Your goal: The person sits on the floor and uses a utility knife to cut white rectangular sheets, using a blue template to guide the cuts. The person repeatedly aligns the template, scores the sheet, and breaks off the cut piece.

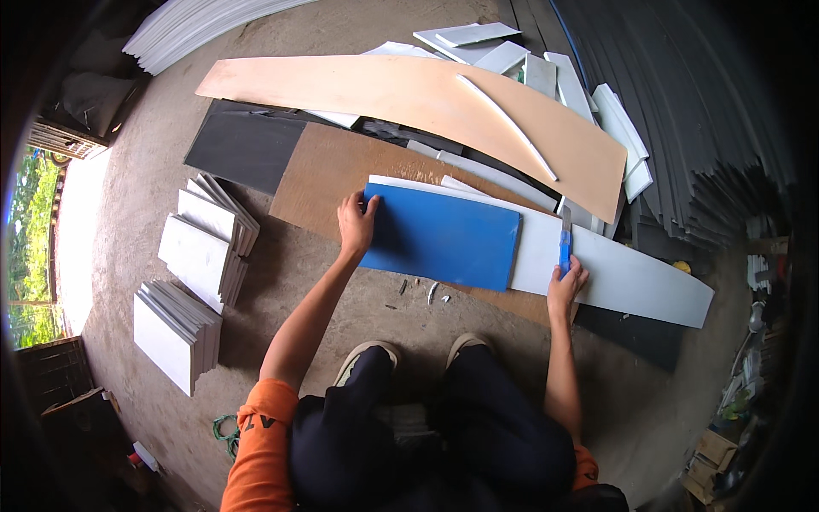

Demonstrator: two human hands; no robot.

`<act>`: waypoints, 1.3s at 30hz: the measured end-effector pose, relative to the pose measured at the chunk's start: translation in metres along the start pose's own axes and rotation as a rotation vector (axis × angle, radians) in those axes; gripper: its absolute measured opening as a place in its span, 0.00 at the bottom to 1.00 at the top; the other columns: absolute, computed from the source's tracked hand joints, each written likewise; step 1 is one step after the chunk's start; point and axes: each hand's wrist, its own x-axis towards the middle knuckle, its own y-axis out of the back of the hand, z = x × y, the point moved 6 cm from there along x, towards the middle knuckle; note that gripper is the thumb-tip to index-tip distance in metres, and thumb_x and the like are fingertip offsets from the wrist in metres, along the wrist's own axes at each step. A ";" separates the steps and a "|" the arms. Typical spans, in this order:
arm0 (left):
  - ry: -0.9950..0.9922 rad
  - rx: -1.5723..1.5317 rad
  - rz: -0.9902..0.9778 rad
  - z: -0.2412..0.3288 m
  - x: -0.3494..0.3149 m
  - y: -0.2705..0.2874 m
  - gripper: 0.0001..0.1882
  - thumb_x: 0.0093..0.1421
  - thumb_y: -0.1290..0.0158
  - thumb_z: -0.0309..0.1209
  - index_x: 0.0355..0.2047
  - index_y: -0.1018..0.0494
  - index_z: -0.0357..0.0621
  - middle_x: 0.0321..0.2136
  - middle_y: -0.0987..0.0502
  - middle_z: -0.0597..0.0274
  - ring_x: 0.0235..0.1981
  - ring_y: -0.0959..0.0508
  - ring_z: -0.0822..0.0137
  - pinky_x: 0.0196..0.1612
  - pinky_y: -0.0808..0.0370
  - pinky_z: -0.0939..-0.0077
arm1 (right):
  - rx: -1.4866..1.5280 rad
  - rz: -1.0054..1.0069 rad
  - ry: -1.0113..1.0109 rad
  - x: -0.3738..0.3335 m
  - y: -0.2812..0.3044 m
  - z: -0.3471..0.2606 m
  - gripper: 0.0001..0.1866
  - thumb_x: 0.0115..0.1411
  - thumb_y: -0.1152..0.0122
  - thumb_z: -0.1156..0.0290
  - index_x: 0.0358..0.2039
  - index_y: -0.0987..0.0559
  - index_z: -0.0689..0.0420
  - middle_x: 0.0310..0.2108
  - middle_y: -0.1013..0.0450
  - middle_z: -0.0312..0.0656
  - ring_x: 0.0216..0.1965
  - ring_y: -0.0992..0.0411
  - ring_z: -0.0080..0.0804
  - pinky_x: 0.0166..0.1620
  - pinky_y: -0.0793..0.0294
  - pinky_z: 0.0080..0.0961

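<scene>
A blue rectangular board (pixel 444 236) lies over a long white foam-like sheet (pixel 631 267), whose edge shows above it and whose right part runs out to the right. My left hand (pixel 357 225) grips the blue board's left edge, fingertips near its upper corner. In my right hand (pixel 566 288) is a blue utility knife (pixel 565 243), its blade end pointing away from me. That hand is over the white sheet, a little right of the blue board's right edge. Beneath the sheet lies a brown wooden board (pixel 317 175).
Stacks of white panels (pixel 175 337) stand on the concrete floor at left. Beyond the boards lies a long tan panel (pixel 401 90) with a thin white strip (pixel 503 119) on it. White offcuts (pixel 478 51) are piled behind, and dark sheets (pixel 674 111) fill the far right.
</scene>
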 end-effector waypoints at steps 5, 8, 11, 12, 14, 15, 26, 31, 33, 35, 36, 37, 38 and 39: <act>-0.155 0.241 0.068 -0.013 -0.005 0.012 0.37 0.45 0.43 0.47 0.50 0.44 0.40 0.43 0.41 0.49 0.45 0.39 0.50 0.47 0.39 0.60 | -0.063 0.092 0.200 0.017 0.013 -0.081 0.21 0.48 0.45 0.77 0.44 0.35 0.58 0.41 0.42 0.48 0.45 0.45 0.44 0.47 0.42 0.37; -0.154 0.197 -0.025 -0.015 -0.010 0.007 0.40 0.42 0.41 0.47 0.50 0.43 0.38 0.42 0.40 0.48 0.45 0.38 0.53 0.47 0.38 0.63 | 0.130 0.000 0.410 0.044 -0.006 -0.123 0.15 0.49 0.46 0.78 0.39 0.31 0.58 0.40 0.40 0.45 0.43 0.43 0.43 0.46 0.41 0.37; -0.123 0.132 -0.126 -0.011 -0.011 0.005 0.37 0.43 0.41 0.45 0.48 0.42 0.38 0.40 0.38 0.49 0.44 0.36 0.55 0.46 0.37 0.65 | 0.240 -0.157 0.504 0.062 -0.043 -0.160 0.10 0.47 0.43 0.76 0.33 0.29 0.58 0.30 0.34 0.42 0.37 0.38 0.40 0.43 0.37 0.33; -0.118 0.127 -0.148 -0.013 -0.010 0.008 0.35 0.43 0.41 0.44 0.47 0.41 0.37 0.40 0.37 0.50 0.43 0.35 0.56 0.46 0.36 0.65 | 0.272 -0.244 0.509 0.066 -0.053 -0.175 0.10 0.46 0.42 0.75 0.32 0.29 0.58 0.28 0.33 0.42 0.35 0.36 0.39 0.40 0.35 0.32; -0.127 0.099 -0.169 -0.017 -0.010 0.011 0.32 0.44 0.42 0.41 0.45 0.39 0.37 0.39 0.36 0.50 0.41 0.33 0.58 0.45 0.35 0.66 | 0.368 -0.501 0.432 0.069 -0.078 -0.193 0.11 0.46 0.41 0.71 0.31 0.28 0.60 0.28 0.31 0.42 0.36 0.34 0.38 0.39 0.35 0.31; -0.141 0.078 -0.172 -0.015 -0.010 0.012 0.31 0.44 0.42 0.40 0.44 0.39 0.37 0.38 0.35 0.51 0.40 0.33 0.58 0.44 0.34 0.66 | 0.334 -0.542 0.480 0.070 -0.085 -0.199 0.12 0.46 0.40 0.69 0.31 0.28 0.60 0.28 0.31 0.42 0.36 0.34 0.37 0.39 0.34 0.31; -0.038 -0.019 -0.255 -0.025 -0.015 0.017 0.28 0.44 0.41 0.36 0.41 0.39 0.36 0.37 0.35 0.52 0.37 0.30 0.61 0.39 0.29 0.71 | 0.182 -0.648 0.518 0.067 -0.103 -0.224 0.11 0.46 0.40 0.67 0.30 0.25 0.58 0.28 0.31 0.42 0.33 0.31 0.36 0.36 0.31 0.31; 0.004 -0.079 -0.279 -0.026 -0.021 0.021 0.28 0.43 0.40 0.36 0.41 0.39 0.37 0.36 0.34 0.53 0.35 0.29 0.63 0.36 0.28 0.73 | 0.010 -0.273 0.785 0.065 -0.087 -0.247 0.10 0.47 0.42 0.73 0.32 0.26 0.58 0.34 0.36 0.39 0.35 0.33 0.37 0.37 0.29 0.30; -0.007 -0.101 -0.275 -0.023 -0.021 0.023 0.28 0.44 0.40 0.36 0.41 0.39 0.37 0.35 0.34 0.54 0.35 0.29 0.64 0.36 0.29 0.73 | 0.069 -0.303 0.640 0.069 -0.087 -0.244 0.14 0.49 0.45 0.75 0.38 0.29 0.59 0.37 0.39 0.42 0.35 0.33 0.39 0.36 0.29 0.31; -0.064 -0.070 -0.249 -0.020 -0.024 0.026 0.26 0.44 0.41 0.35 0.41 0.37 0.37 0.35 0.33 0.55 0.34 0.28 0.65 0.35 0.28 0.74 | 0.137 -0.262 0.597 0.063 -0.077 -0.236 0.14 0.50 0.46 0.75 0.40 0.30 0.59 0.36 0.39 0.43 0.35 0.33 0.40 0.36 0.30 0.32; -0.120 -0.027 -0.221 -0.021 -0.026 0.029 0.25 0.45 0.41 0.34 0.41 0.36 0.37 0.34 0.32 0.55 0.33 0.27 0.66 0.34 0.28 0.75 | 0.174 -0.239 0.577 0.058 -0.069 -0.232 0.15 0.50 0.47 0.75 0.40 0.30 0.59 0.36 0.39 0.44 0.36 0.33 0.41 0.35 0.31 0.33; -0.171 0.019 -0.191 -0.024 -0.027 0.034 0.24 0.45 0.41 0.34 0.41 0.35 0.37 0.34 0.32 0.56 0.32 0.26 0.67 0.32 0.27 0.76 | 0.201 -0.287 0.505 0.051 -0.065 -0.222 0.13 0.52 0.48 0.75 0.40 0.30 0.60 0.36 0.39 0.46 0.36 0.34 0.42 0.36 0.32 0.34; -0.159 -0.006 -0.193 -0.029 -0.028 0.036 0.23 0.46 0.42 0.33 0.41 0.34 0.37 0.34 0.31 0.56 0.31 0.26 0.68 0.32 0.27 0.76 | 0.191 -0.278 0.509 0.043 -0.056 -0.215 0.13 0.52 0.48 0.74 0.40 0.31 0.60 0.36 0.39 0.46 0.37 0.34 0.43 0.37 0.32 0.33; -0.150 -0.035 -0.202 -0.034 -0.030 0.037 0.22 0.46 0.42 0.33 0.41 0.33 0.38 0.33 0.31 0.56 0.30 0.27 0.68 0.32 0.28 0.76 | 0.176 -0.268 0.506 0.034 -0.043 -0.205 0.14 0.53 0.48 0.73 0.40 0.31 0.60 0.36 0.39 0.47 0.37 0.34 0.43 0.38 0.33 0.33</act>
